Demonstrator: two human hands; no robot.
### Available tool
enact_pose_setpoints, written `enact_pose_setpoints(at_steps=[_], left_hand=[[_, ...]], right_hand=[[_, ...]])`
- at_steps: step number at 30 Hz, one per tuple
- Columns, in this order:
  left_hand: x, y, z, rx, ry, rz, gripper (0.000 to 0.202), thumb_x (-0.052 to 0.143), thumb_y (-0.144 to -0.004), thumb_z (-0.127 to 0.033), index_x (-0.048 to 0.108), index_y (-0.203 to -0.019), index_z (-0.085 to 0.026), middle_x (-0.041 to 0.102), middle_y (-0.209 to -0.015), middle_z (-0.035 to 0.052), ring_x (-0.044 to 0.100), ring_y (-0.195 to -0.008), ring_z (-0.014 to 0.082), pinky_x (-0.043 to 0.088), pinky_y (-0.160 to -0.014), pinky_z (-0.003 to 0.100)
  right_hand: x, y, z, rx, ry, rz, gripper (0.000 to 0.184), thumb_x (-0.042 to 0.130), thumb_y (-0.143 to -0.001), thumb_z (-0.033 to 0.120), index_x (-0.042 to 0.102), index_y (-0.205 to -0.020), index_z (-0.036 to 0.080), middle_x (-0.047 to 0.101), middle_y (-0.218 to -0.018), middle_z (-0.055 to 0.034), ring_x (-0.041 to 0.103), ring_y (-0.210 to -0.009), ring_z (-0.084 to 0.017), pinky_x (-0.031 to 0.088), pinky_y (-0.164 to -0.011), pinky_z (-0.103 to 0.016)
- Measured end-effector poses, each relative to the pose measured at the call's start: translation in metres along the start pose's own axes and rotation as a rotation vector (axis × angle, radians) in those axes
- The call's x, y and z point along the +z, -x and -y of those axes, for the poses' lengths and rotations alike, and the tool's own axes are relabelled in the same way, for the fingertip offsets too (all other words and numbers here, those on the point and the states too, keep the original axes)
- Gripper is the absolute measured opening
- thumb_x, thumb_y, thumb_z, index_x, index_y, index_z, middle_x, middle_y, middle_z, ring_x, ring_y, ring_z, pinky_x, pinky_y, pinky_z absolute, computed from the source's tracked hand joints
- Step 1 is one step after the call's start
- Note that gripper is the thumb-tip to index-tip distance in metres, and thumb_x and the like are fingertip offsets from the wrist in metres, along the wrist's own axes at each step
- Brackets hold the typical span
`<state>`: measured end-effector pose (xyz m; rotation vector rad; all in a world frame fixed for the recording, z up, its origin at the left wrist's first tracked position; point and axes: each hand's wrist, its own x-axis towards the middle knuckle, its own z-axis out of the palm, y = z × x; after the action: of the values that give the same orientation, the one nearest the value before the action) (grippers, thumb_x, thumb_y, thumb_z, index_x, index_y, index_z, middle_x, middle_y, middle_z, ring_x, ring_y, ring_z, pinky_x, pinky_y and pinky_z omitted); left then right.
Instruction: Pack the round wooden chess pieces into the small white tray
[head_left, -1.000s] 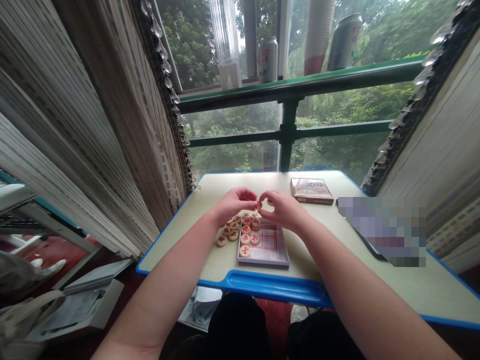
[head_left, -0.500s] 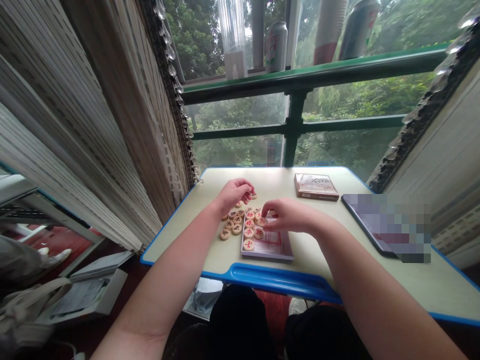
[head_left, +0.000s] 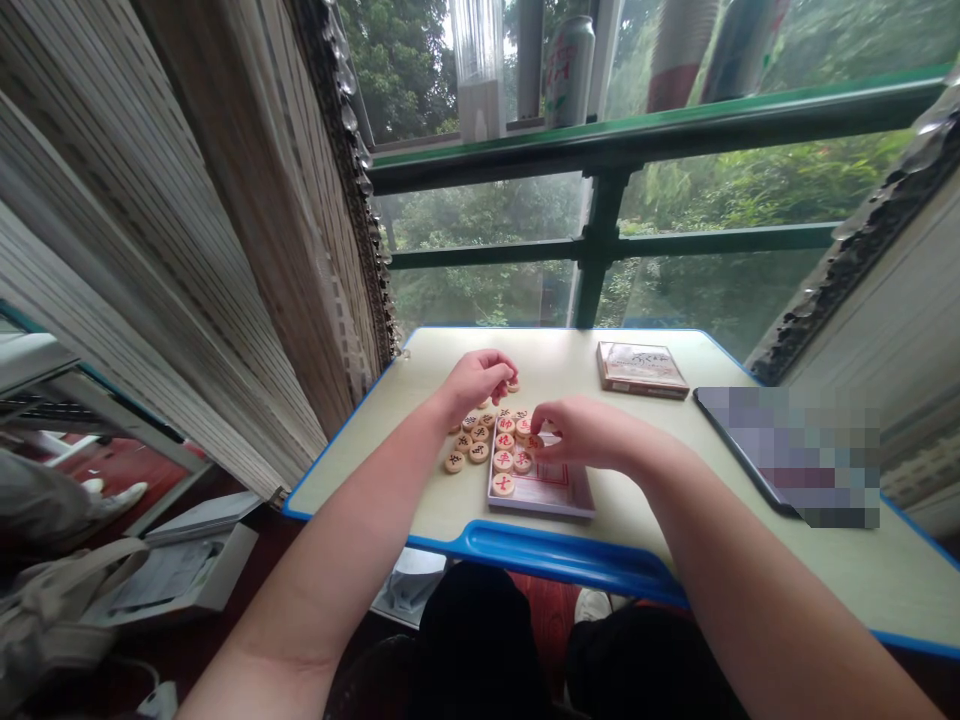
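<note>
My right hand (head_left: 581,430) is over the shallow open box (head_left: 574,495), thumb and forefinger pinched around a round wooden Chinese chess piece (head_left: 533,443) with a red character. Other red-marked pieces, including one at the front left (head_left: 503,485), lie along the box's left side. My left hand (head_left: 480,382) hovers beyond the pile, fingers curled in and thumb pressed toward them; what they hold, if anything, is hidden. Close by its fingertips lies another piece (head_left: 514,386). Several black-marked pieces (head_left: 478,452) are clustered on the table left of the box, partly behind my left forearm.
The pale table (head_left: 360,470) has a blue rim and a blue front tray (head_left: 570,560). A flat printed box (head_left: 643,369) lies at the back right, near a blurred-out tablet-like device (head_left: 787,450). Behind stands a green railing (head_left: 600,240) with a can (head_left: 570,72) above it.
The view has shifted slightly, so the table and box appear a little to the right and higher. Both hands keep almost the same pose over the pieces.
</note>
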<state>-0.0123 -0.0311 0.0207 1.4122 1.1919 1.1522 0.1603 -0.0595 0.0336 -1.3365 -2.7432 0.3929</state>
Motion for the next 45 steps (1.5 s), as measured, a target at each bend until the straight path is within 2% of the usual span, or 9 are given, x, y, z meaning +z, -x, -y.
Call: enact_pose_setpoints(at_steps=[4,7,10,13,17,22,32,39,45], left_hand=[[-0.002,0.003,0.003,0.052,-0.18,0.045,0.007,0.053,-0.069,-0.014,0.057,-0.075,-0.012,0.058,-0.068,0.0014,0.045,-0.047,0.0044,0.036,-0.044,0.018],[-0.005,0.007,0.004,0.125,-0.401,0.128,0.04,0.065,-0.063,-0.02,0.057,-0.102,-0.015,0.06,-0.091,0.005,0.053,-0.068,0.01,0.045,-0.059,0.022],[-0.007,0.012,0.003,0.162,-0.555,0.225,0.069,0.07,-0.059,-0.026,0.048,-0.123,-0.018,0.055,-0.11,0.0104,0.054,-0.094,0.0198,0.047,-0.077,0.03],[-0.008,0.015,0.003,0.185,-0.7,0.31,0.08,0.072,-0.057,-0.031,0.043,-0.13,-0.019,0.047,-0.124,0.0131,0.042,-0.118,0.0285,0.039,-0.096,0.038],[-0.007,0.017,0.003,0.163,-0.88,0.412,0.082,0.069,-0.059,-0.034,0.038,-0.134,-0.022,0.035,-0.138,0.0117,0.024,-0.132,0.0318,0.028,-0.106,0.043],[-0.007,0.017,0.002,0.15,-0.971,0.51,0.083,0.067,-0.061,-0.033,0.034,-0.136,-0.023,0.029,-0.143,0.0098,0.012,-0.137,0.0304,0.022,-0.109,0.042],[-0.007,0.014,0.005,0.179,-0.98,0.571,0.087,0.071,-0.058,-0.04,0.035,-0.136,-0.025,0.028,-0.144,0.0103,0.014,-0.136,0.0321,0.021,-0.108,0.045],[-0.007,0.015,0.006,0.192,-0.971,0.59,0.086,0.072,-0.058,-0.041,0.037,-0.135,-0.024,0.03,-0.143,0.0105,0.018,-0.135,0.0314,0.022,-0.108,0.043],[-0.007,0.014,0.004,0.161,-0.93,0.599,0.078,0.066,-0.064,-0.041,0.038,-0.134,-0.023,0.034,-0.141,0.0091,0.02,-0.134,0.0295,0.023,-0.108,0.042]], right_hand=[[0.001,-0.001,-0.003,0.011,0.019,0.029,0.022,0.066,-0.063,0.032,0.069,-0.084,0.024,0.068,-0.073,-0.0027,0.056,-0.059,-0.016,0.034,-0.048,-0.024],[0.002,-0.001,-0.004,0.027,0.033,0.065,0.02,0.065,-0.064,0.036,0.069,-0.079,0.023,0.067,-0.069,-0.0029,0.054,-0.056,-0.015,0.033,-0.047,-0.025],[0.003,-0.001,-0.004,0.033,0.041,0.074,0.017,0.064,-0.064,0.036,0.069,-0.075,0.023,0.066,-0.066,-0.0025,0.053,-0.053,-0.015,0.032,-0.046,-0.025],[0.003,0.0,-0.003,0.036,0.049,0.076,0.018,0.065,-0.064,0.035,0.069,-0.076,0.023,0.066,-0.066,-0.0025,0.053,-0.053,-0.014,0.031,-0.047,-0.024],[0.0,0.0,-0.001,0.028,0.054,0.102,0.024,0.062,-0.066,0.038,0.069,-0.08,0.021,0.067,-0.071,-0.0038,0.054,-0.056,-0.014,0.031,-0.047,-0.024],[-0.002,0.0,-0.001,0.032,0.08,0.102,0.028,0.057,-0.067,0.041,0.068,-0.082,0.02,0.067,-0.073,-0.0048,0.054,-0.059,-0.016,0.031,-0.048,-0.024],[-0.001,-0.001,0.002,0.066,0.127,0.132,0.032,0.057,-0.067,0.046,0.069,-0.077,0.018,0.066,-0.07,-0.0069,0.052,-0.057,-0.016,0.03,-0.047,-0.025],[0.003,-0.002,0.0,0.032,0.13,0.092,0.033,0.058,-0.067,0.047,0.069,-0.08,0.019,0.067,-0.072,-0.0059,0.051,-0.055,-0.015,0.03,-0.047,-0.025],[0.0,-0.001,0.0,0.027,0.097,0.111,0.028,0.056,-0.07,0.044,0.069,-0.079,0.02,0.067,-0.071,-0.005,0.049,-0.053,-0.014,0.029,-0.046,-0.025]])
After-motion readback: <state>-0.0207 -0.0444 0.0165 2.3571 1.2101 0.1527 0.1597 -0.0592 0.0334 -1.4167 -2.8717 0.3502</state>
